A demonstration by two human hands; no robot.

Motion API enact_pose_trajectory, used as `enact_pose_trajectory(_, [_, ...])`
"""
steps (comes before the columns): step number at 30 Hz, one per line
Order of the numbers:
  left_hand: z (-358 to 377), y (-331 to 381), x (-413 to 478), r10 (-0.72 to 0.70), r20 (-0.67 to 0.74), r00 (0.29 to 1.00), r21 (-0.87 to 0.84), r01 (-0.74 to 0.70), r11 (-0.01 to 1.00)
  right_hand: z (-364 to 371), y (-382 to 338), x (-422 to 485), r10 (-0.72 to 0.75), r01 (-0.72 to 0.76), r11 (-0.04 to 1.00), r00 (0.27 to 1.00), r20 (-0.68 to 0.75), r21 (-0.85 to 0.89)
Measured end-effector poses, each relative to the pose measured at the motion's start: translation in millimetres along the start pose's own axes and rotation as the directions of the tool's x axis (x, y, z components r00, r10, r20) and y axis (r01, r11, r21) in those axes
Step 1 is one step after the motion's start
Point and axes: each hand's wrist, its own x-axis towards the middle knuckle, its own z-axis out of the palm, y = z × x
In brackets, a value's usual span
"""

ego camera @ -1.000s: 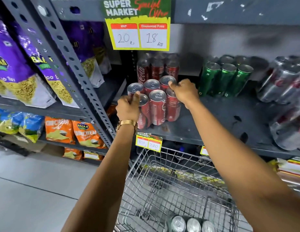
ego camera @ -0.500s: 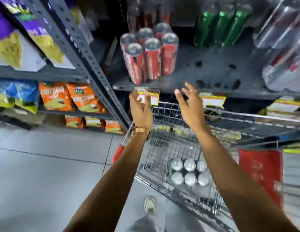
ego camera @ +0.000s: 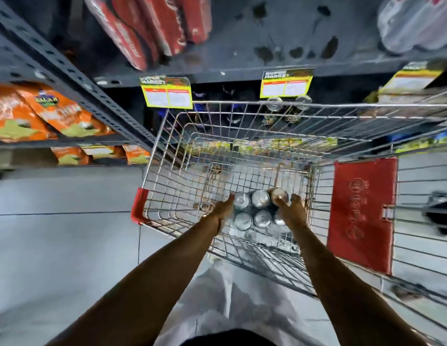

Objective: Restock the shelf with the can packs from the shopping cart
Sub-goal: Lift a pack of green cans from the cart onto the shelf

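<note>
A shrink-wrapped can pack (ego camera: 253, 208) with silver tops lies on the bottom of the wire shopping cart (ego camera: 167, 156). My left hand (ego camera: 223, 208) presses against the pack's left side. My right hand (ego camera: 291, 212) wraps over its right side, fingers curled across a can top. The pack rests on the cart's floor between both hands. Above, a red can pack (ego camera: 152, 28) stands on the grey shelf (ego camera: 242, 63), blurred at the top edge of the view.
Silver can packs (ego camera: 417, 21) lie at the shelf's right end. Yellow price tags (ego camera: 167, 92) hang from the shelf edge above the cart. Orange snack bags (ego camera: 42, 113) fill the left shelves. The cart's red seat flap (ego camera: 362, 211) stands to the right of my arms.
Both hands let go of the red can pack on the shelf, pulled back, then dropped into the cart onto the silver-topped pack. My view tilted down from the shelf to the cart.
</note>
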Motion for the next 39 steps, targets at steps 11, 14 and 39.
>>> enact_pose_trajectory(11, [31.8,-3.2,24.8,0.027,0.043,0.999,-0.285,-0.013,0.959,4.4,20.6,22.5,0.014,-0.057,0.96,0.988,0.157,0.274])
enact_pose_trajectory(14, [32.2,-0.6,24.8,0.022,-0.012,1.0,-0.307,-0.024,0.951,9.0,21.2,17.5,0.05,-0.065,0.964,0.997,0.065,0.257])
enact_pose_trajectory(39, [-55.2,200.6,-206.4,0.859,-0.157,0.487,0.621,-0.627,0.469,-124.3,-169.6,-133.4,-0.463,0.475,0.87,0.703,-0.54,-0.129])
